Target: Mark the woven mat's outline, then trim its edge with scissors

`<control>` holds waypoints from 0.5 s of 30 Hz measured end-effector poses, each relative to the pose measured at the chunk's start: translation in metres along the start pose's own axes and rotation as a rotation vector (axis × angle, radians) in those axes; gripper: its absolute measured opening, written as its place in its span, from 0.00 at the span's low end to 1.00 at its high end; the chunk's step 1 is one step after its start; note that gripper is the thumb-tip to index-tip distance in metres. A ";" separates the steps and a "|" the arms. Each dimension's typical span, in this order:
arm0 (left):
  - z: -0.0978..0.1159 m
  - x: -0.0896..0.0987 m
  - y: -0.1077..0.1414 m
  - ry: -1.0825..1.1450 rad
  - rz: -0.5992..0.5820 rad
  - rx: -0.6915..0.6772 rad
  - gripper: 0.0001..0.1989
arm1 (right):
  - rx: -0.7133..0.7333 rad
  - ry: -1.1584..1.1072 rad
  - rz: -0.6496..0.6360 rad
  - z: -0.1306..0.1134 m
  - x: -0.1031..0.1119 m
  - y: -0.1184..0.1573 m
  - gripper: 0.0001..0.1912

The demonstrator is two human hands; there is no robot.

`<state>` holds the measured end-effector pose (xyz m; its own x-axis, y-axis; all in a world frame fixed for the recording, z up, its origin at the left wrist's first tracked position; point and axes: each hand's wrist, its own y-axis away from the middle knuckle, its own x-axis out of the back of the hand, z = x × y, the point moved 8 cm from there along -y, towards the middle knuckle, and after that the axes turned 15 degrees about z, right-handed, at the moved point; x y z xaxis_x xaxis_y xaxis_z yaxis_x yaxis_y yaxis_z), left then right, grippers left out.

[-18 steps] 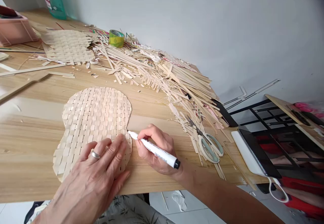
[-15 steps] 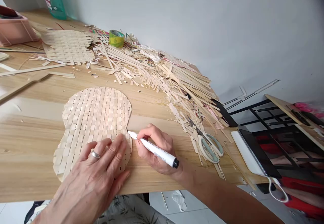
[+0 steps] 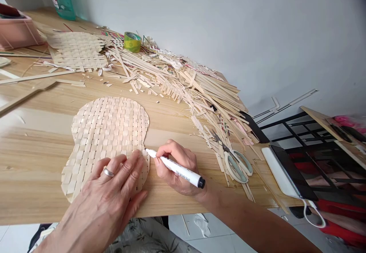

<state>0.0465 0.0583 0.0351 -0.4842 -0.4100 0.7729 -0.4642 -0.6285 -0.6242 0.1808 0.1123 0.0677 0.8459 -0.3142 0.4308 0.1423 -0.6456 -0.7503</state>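
A pale woven mat (image 3: 110, 125), cut with a rounded top and a narrowed waist, lies flat near the front of the table. My left hand (image 3: 117, 188), wearing a ring, rests on the mat's lower part with its fingers stretched out flat. In my right hand (image 3: 178, 167) is a white marker pen (image 3: 183, 171), held in a pinch with its black end toward me. The pen's tip is at the mat's right edge, by the waist; whether it touches cannot be made out. The lower left hand side of the mat is partly hidden under my left hand.
Loose strips (image 3: 211, 87) pile along the wall, with scissors (image 3: 236, 165) at their near end. A tape roll (image 3: 132, 42), another woven piece (image 3: 78, 51), a pink basket (image 3: 20, 32) and a green bottle (image 3: 64, 1) stand behind. A tablet (image 3: 291, 173) leans at right.
The view has shifted very slightly. Both hands, the marker pen and the woven mat stay in nearly the same places relative to each other.
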 end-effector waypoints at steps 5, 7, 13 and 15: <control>0.001 0.000 0.001 -0.002 -0.003 -0.011 0.25 | -0.007 0.001 -0.006 0.000 0.000 0.000 0.10; 0.001 0.000 0.001 -0.005 -0.002 -0.011 0.24 | -0.013 0.001 -0.006 0.000 0.000 0.000 0.10; -0.001 0.000 0.000 0.005 0.007 0.010 0.24 | -0.034 0.002 -0.009 0.001 0.001 0.000 0.10; 0.000 0.000 -0.001 0.005 0.008 0.005 0.24 | -0.026 0.004 -0.016 0.001 0.000 -0.001 0.10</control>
<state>0.0463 0.0588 0.0356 -0.4918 -0.4117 0.7672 -0.4567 -0.6282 -0.6299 0.1814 0.1131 0.0681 0.8416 -0.3061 0.4450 0.1426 -0.6688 -0.7296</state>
